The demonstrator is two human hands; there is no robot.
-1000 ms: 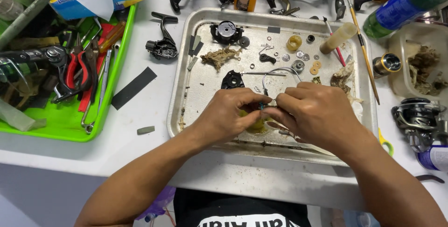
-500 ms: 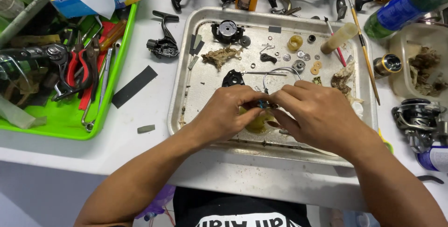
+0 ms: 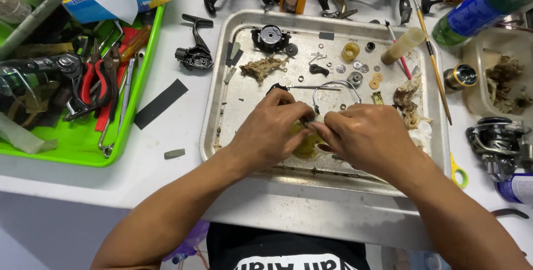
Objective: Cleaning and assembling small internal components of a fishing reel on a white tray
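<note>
Over the metal tray [image 3: 222, 95], my left hand [image 3: 270, 131] and my right hand [image 3: 369, 139] meet fingertip to fingertip around a small part with a thin wire bail arm [image 3: 333, 88] rising from it. Beneath the fingers sits a small yellowish dish [image 3: 307, 146], mostly hidden. What exactly the fingers pinch is hidden. Small washers, screws and a black reel piece [image 3: 270, 38] lie scattered at the far side of the tray, along with dirty rag scraps [image 3: 261, 69].
A green tray [image 3: 139, 89] at left holds pliers [image 3: 94, 81], screwdrivers and other tools. A black reel handle [image 3: 194, 53] and a black strip [image 3: 161, 103] lie between the trays. Bottles, brushes and reel bodies [image 3: 497, 142] crowd the far and right sides.
Both hands stay together over the dish with only small finger movements. The wire bail arm has shifted slightly.
</note>
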